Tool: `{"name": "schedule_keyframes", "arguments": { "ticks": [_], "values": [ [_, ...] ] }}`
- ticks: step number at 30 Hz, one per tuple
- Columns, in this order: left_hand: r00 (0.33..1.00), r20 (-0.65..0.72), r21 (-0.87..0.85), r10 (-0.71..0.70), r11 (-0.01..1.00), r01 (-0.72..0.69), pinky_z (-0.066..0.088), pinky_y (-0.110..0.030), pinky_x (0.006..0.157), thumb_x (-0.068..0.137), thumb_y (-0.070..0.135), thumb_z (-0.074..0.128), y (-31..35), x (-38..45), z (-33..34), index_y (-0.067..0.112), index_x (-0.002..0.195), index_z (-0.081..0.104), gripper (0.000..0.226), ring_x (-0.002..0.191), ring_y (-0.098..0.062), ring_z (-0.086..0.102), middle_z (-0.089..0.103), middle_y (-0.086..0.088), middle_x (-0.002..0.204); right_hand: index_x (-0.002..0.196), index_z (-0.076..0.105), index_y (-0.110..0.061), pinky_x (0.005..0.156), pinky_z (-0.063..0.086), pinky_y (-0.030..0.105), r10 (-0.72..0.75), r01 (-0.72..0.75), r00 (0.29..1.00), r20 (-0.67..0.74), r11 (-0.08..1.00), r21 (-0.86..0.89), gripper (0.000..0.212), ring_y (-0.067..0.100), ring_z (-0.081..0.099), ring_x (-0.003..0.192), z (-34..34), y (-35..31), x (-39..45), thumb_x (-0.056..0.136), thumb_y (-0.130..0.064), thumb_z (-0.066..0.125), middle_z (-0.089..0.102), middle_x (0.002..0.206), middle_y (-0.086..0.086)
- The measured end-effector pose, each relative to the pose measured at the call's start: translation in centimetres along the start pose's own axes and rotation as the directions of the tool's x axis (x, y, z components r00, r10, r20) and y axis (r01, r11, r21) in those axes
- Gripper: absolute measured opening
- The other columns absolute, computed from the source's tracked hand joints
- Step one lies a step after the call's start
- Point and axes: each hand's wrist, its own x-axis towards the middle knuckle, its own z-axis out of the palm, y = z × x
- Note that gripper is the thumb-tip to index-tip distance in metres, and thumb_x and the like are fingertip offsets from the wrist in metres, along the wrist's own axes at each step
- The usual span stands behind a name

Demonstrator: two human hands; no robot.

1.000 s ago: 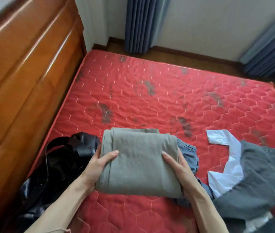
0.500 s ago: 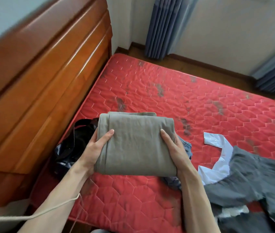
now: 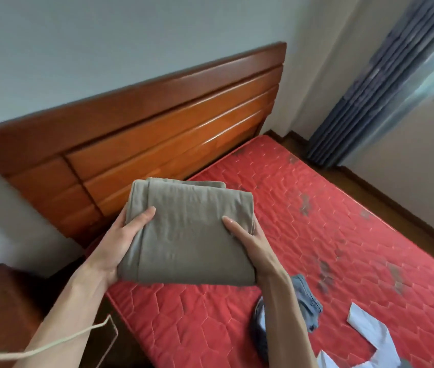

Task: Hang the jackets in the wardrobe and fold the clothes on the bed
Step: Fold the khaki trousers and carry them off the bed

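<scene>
**Folded khaki garment held in both hands above a red mattress**

At the centre of the frame, a person holds a folded khaki garment (image 3: 192, 232) in the air with both hands. It is a thick, soft rectangle of matte woven cloth with faint creases across its top face and rounded, layered folds along its upper edge. The left hand (image 3: 120, 243) grips its left side, thumb lying flat on top and the fingers curled under the cloth, out of sight. The right hand (image 3: 250, 237) grips the right side the same way, thumb on top, fingers tucked beneath. Both bare forearms reach up from the bottom edge.

Below and to the right stretches a red mattress (image 3: 343, 221), its surface quilted in stitched hexagons and marked with dark grey scuffed patches. In the lower right, loose on the mattress, lie a crumpled blue-grey garment (image 3: 306, 306) and a smooth white garment (image 3: 369, 333) with angular edges.

Across the upper left runs a glossy wooden headboard (image 3: 170, 128) of horizontal orange-brown slats, against a pale wall. A dark wooden nightstand (image 3: 3, 309) sits at the lower left, and a thin cream cord (image 3: 51, 346) crosses in front of it. Pleated blue-grey curtains (image 3: 385, 75) hang in the upper right.
</scene>
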Motion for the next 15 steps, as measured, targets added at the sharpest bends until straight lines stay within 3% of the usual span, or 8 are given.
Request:
{"name": "schedule_keyframes", "arguments": {
  "ticks": [6, 12, 15],
  "values": [
    [0.966, -0.255, -0.088, 0.050, 0.993, -0.074, 0.055, -0.046, 0.097, 0.089, 0.038, 0.073, 1.5, -7.1, -7.4, 0.033, 0.133, 0.064, 0.045, 0.111, -0.025, 0.075, 0.076, -0.005, 0.123, 0.137, 0.057, -0.032, 0.091, 0.061, 0.042, 0.023, 0.013, 0.951, 0.310, 0.993, -0.114, 0.050, 0.025, 0.073, 0.113, 9.0, -0.5, 0.2, 0.092, -0.029, 0.078, 0.074, 0.126, 0.003],
    [0.867, -0.496, -0.191, 0.038, 0.970, -0.152, 0.056, -0.050, 0.099, 0.088, 0.039, 0.077, 1.8, -16.1, -16.4, 0.033, 0.134, 0.063, 0.048, 0.108, -0.027, 0.076, 0.078, -0.005, 0.118, 0.135, 0.059, -0.030, 0.086, 0.061, 0.042, 0.093, 0.010, 0.848, 0.521, 0.981, -0.191, 0.050, 0.027, 0.074, 0.111, 20.9, 1.1, -1.5, 0.090, -0.025, 0.079, 0.075, 0.124, 0.005],
    [0.811, -0.583, -0.231, 0.051, 0.946, -0.225, 0.059, -0.048, 0.092, 0.092, 0.035, 0.075, 1.9, -21.4, -20.8, 0.032, 0.132, 0.063, 0.043, 0.106, -0.029, 0.076, 0.078, -0.007, 0.116, 0.134, 0.060, -0.032, 0.091, 0.060, 0.047, 0.143, 0.005, 0.774, 0.617, 0.973, -0.232, 0.049, 0.029, 0.075, 0.110, 27.2, 2.2, -3.8, 0.090, -0.026, 0.078, 0.075, 0.122, 0.005]
  ]
}}
